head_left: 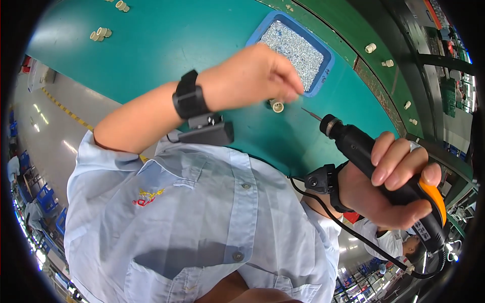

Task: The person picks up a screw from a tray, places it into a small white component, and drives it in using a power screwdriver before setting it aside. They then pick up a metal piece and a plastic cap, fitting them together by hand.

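Observation:
In my right hand [399, 182] is a black electric screwdriver [358, 146] with an orange lever; my fingers wrap round its body. Its thin bit points up and left, toward my left hand [257, 76]. The left thumb and fingertips are pinched together close to the bit's tip, and whatever is between them is too small to make out. Partly covered by that hand, a small cream plastic fitting [277, 106] lies on the green table [166, 45]. Just beyond the fingers, a blue tray [327, 70] holds many small silvery screws [293, 45].
More cream fittings [103, 33] lie on the table at the far left. Several others, including one fitting [371, 48], sit along a green ledge on the right. A black cable [343, 227] hangs from the screwdriver across my front. Another person [389, 240] is in the background, lower right.

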The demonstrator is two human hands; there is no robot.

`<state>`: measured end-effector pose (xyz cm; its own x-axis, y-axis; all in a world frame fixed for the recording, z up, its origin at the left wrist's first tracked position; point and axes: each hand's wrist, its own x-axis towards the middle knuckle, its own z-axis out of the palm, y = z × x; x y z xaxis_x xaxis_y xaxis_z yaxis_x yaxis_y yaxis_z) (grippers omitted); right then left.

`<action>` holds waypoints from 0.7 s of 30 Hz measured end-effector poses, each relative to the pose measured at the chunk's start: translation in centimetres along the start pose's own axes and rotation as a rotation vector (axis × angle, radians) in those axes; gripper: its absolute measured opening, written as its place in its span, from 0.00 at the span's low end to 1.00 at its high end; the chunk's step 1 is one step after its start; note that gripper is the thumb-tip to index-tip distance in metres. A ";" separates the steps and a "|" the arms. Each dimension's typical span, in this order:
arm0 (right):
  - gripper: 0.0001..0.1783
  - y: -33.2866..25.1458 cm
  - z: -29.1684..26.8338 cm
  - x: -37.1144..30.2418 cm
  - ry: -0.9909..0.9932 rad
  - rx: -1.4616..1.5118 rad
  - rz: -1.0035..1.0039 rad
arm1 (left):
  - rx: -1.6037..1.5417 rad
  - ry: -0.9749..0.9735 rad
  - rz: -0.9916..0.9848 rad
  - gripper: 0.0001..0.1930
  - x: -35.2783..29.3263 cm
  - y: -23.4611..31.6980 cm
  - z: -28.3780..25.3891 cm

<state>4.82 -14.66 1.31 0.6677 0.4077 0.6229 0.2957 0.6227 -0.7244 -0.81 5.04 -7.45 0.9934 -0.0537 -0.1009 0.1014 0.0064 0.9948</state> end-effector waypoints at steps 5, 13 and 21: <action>0.23 0.1 0.7 -0.3 -0.090 0.076 0.027 | 0.211 0.055 0.263 0.04 -2.2 -1.6 1.7; 0.23 0.4 0.9 -0.5 -0.153 0.053 0.053 | 0.213 0.102 0.302 0.06 -3.0 -1.7 2.1; 0.23 0.8 1.2 -0.8 -0.140 0.016 0.028 | 0.459 0.181 0.391 0.07 -2.8 -1.2 2.1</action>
<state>3.72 -13.67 0.62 0.5728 0.5136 0.6388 0.2667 0.6202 -0.7377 -3.83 3.10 -8.32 0.9497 0.0363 0.3110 -0.2642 -0.4403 0.8581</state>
